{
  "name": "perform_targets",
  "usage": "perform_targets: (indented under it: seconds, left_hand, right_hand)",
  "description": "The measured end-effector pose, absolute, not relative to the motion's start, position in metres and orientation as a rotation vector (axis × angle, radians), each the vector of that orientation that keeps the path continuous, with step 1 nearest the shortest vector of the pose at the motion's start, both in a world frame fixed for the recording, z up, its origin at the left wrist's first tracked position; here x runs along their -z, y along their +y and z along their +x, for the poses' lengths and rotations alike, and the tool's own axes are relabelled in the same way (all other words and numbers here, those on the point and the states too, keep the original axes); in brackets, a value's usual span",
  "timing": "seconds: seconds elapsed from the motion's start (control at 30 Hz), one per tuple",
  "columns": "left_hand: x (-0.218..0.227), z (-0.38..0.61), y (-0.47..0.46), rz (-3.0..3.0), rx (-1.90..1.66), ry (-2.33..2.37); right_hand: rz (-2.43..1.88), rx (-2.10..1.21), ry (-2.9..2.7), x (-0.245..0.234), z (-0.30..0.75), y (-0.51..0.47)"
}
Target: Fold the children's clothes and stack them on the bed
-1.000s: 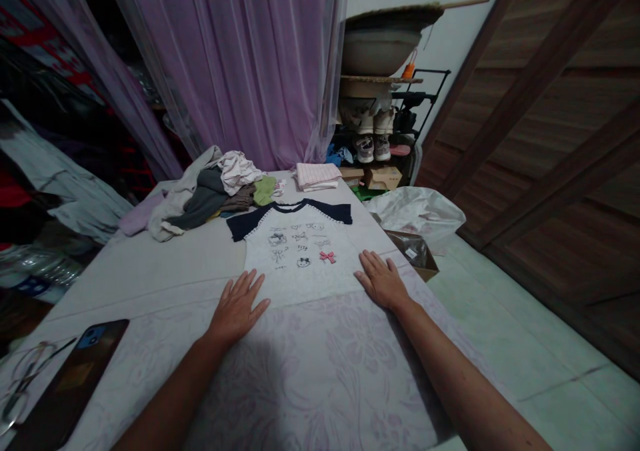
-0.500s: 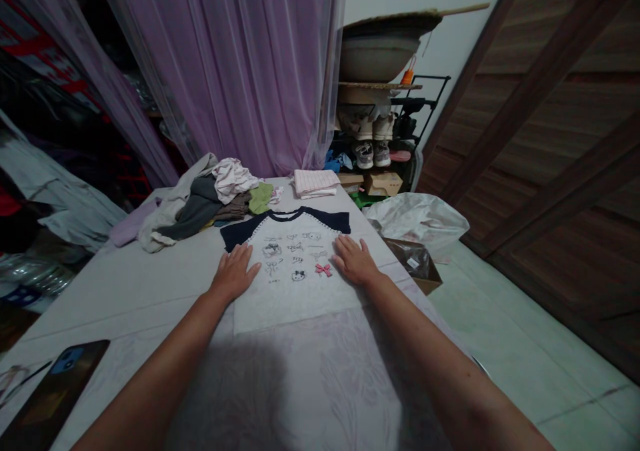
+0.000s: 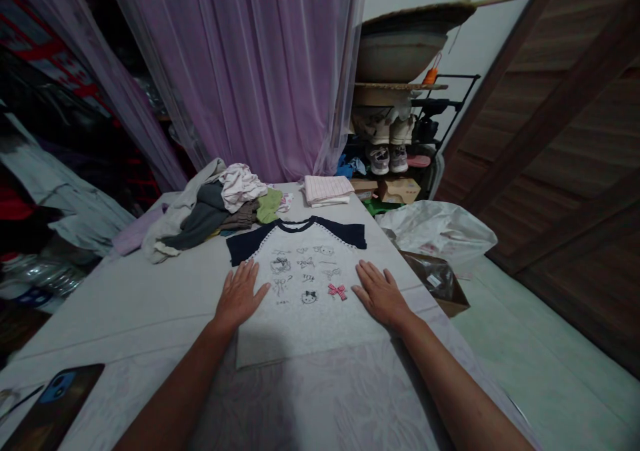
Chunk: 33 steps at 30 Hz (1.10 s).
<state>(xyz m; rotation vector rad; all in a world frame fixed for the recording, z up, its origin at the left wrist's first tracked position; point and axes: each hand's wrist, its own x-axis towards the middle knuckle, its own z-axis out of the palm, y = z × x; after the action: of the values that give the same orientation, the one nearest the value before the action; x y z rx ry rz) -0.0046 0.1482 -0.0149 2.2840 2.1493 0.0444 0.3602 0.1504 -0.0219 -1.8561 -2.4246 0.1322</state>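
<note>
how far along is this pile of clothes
Done: a pink striped stack lies folded at the far end. In hand: a navy-sleeved printed T-shirt lies spread flat, with the left hand and right hand pressing on it. Left: a rumpled heap of clothes beside it, not yet folded.

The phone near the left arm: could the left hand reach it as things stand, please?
Probably yes: only the pale cover lies between the left hand, on the T-shirt, and the phone.
</note>
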Motion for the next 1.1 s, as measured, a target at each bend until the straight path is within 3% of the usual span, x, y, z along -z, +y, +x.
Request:
perform_targets:
  seconds: [0.83,1.1]
  left_hand:
    - [0.015,-0.020,0.027,2.398,-0.228,1.850]
    - [0.007,-0.034,-0.005,2.383,-0.616,1.772]
  right_hand:
    - [-1.901,0.019,-2.188,0.035,0.379,0.064]
    - [-1.689,-0.044,-2.032,0.038,0.400,0.050]
